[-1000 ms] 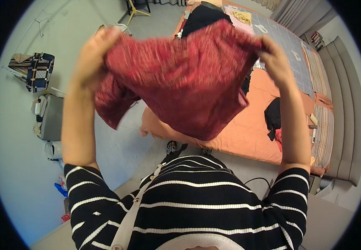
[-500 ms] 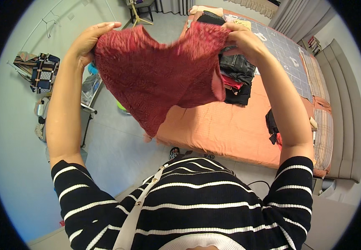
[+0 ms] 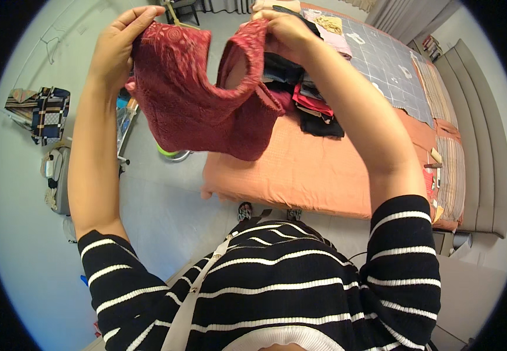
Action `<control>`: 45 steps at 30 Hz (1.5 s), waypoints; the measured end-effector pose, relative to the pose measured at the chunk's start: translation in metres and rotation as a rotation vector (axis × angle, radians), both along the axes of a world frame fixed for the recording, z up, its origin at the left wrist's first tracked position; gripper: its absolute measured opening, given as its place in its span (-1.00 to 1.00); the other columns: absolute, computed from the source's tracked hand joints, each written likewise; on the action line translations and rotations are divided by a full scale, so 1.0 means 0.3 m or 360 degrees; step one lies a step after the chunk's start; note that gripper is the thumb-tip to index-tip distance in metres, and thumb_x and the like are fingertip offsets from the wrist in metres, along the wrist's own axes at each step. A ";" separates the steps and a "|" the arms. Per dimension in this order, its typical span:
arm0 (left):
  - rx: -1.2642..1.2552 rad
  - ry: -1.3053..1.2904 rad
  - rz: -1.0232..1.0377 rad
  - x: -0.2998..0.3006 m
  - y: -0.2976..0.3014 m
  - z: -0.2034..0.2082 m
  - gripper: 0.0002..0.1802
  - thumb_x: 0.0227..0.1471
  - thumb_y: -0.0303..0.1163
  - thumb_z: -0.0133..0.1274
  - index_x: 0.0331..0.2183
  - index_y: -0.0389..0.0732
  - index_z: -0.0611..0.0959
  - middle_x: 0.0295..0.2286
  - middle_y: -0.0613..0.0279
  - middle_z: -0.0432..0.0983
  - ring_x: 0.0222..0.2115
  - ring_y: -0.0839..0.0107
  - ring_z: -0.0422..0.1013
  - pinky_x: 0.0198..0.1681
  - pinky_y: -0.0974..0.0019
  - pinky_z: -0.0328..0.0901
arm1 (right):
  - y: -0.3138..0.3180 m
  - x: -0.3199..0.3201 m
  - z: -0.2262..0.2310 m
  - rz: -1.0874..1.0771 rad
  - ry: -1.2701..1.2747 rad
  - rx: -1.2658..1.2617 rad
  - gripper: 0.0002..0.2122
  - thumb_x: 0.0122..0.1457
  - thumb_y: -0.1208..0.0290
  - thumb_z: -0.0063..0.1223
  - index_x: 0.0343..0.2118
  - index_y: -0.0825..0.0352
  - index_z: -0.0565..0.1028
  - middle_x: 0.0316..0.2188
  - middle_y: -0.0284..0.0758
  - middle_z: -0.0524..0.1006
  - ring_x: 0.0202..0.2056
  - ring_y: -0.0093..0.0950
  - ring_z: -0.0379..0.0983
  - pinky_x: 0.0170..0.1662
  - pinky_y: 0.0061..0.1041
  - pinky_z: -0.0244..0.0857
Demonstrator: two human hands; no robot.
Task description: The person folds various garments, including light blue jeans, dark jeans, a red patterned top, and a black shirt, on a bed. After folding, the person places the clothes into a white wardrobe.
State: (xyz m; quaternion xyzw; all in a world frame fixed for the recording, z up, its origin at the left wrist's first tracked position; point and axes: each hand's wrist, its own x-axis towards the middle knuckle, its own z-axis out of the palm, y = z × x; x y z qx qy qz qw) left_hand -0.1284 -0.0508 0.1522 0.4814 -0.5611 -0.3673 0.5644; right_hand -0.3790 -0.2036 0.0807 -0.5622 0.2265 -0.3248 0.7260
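Observation:
A dark red patterned vest hangs in the air between my raised hands, its scooped neckline up and its lower part drooping. My left hand is closed on one shoulder of it, thumb along the upper edge. My right hand pinches the other shoulder. A paler pink lining shows inside the neck opening. Behind the vest and my right forearm, a stack of folded clothes in black and red lies on the bed, partly hidden.
The bed has an orange sheet and a grey patterned quilt, with a padded headboard at right. Bags hang on the left wall. A green-rimmed round object stands on the floor beside the bed.
My right hand has moved left, closer to my left hand, and both have risen slightly. The vest, stretched wide before, now sags and folds at the neckline.

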 end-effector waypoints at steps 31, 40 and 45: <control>0.1001 -0.1207 0.0005 -1.153 -0.013 -1.678 -0.48 -0.14 -0.34 0.15 -0.09 -0.33 0.46 -0.08 -0.13 0.38 -0.02 0.00 0.27 0.07 0.12 0.15 | 0.383 -1.443 -1.487 -0.0427 0.2163 -0.0279 -0.60 -0.01 0.39 0.11 -0.07 0.37 0.40 -0.12 -0.04 0.43 -0.05 -0.12 0.35 0.03 -0.28 0.22; 0.1077 0.0053 0.0505 -0.749 -0.411 -1.903 -0.04 -0.20 -0.37 0.26 0.14 -0.40 0.08 0.06 -0.14 0.18 0.05 0.17 0.20 0.10 0.27 0.11 | 0.175 -1.172 -1.742 -0.1967 0.1064 0.1840 -0.34 -0.04 0.23 0.25 0.08 0.41 0.22 0.00 -0.10 0.35 -0.09 -0.23 0.36 0.00 -0.07 0.16; 0.1339 -0.0391 0.0171 -0.693 -0.566 -1.883 -0.07 -0.25 -0.39 0.30 0.11 -0.36 0.16 0.03 -0.10 0.24 0.01 0.22 0.26 0.04 0.23 0.19 | 0.054 -1.200 -1.643 -0.1759 0.0600 0.1834 -0.55 0.03 0.47 0.15 -0.04 0.50 0.27 -0.12 -0.09 0.43 -0.19 -0.26 0.46 -0.13 -0.34 0.43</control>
